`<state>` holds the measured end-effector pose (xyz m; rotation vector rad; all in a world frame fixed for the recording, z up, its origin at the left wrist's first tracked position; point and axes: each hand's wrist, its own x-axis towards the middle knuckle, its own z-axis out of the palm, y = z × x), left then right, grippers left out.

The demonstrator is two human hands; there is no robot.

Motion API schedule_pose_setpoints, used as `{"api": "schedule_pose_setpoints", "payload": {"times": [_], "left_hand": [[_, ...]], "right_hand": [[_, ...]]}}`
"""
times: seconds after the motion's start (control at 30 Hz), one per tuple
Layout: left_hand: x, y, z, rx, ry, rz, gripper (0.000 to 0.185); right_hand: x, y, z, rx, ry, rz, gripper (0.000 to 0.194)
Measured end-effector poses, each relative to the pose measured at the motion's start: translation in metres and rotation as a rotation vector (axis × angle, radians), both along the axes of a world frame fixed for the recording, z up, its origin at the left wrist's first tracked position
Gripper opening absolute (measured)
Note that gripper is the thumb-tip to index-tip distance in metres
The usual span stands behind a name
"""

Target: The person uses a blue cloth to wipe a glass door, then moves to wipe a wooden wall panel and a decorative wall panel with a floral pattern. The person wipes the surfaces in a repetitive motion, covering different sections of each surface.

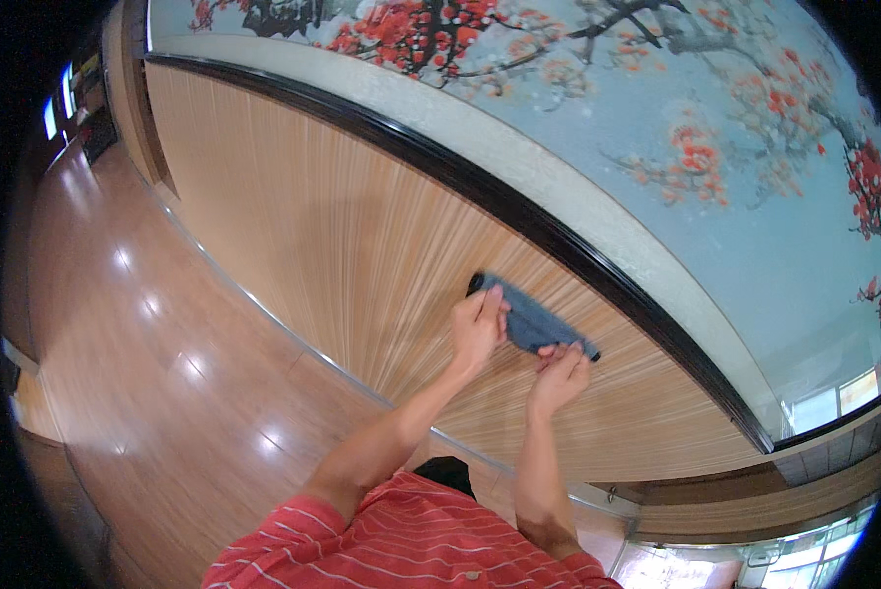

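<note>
A blue-grey cloth, wrapped around a dark bar or flat head, is in front of me with black ends showing. My left hand grips it near its upper left end, thumb on top. Toward the lower right end, the fingers of my right hand pinch its near edge. Behind it rises a light wood-grain wall panel; whether the cloth touches the panel cannot be told. What the cloth covers is hidden.
Black moulding crosses above the panel, below a glossy mural of red blossoms. A shiny metal strip runs along the panel's foot, beside a wood-look floor with light reflections. Bright windows show at lower right.
</note>
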<state>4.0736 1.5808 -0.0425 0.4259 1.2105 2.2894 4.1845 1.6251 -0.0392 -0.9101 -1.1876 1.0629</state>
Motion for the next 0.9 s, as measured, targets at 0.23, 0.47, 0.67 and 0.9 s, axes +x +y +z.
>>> {"api": "schedule_pose_setpoints", "payload": {"times": [0.23, 0.47, 0.67, 0.9], "left_hand": [[-0.018, 0.010, 0.019, 0.036, 0.110, 0.030, 0.042], [-0.068, -0.019, -0.025, -0.019, -0.037, 0.118, 0.042], [-0.118, -0.024, -0.015, 0.055, 0.139, 0.103, 0.042], [-0.151, -0.058, -0.011, -0.133, 0.079, -0.037, 0.042]], "right_hand": [[-0.034, 0.006, 0.019, 0.150, -0.039, 0.044, 0.033], [-0.069, -0.015, -0.018, 0.054, -0.027, 0.139, 0.035], [-0.118, -0.025, -0.006, 0.136, 0.139, 0.039, 0.034], [-0.162, -0.061, -0.001, -0.122, 0.154, 0.056, 0.039]]}}
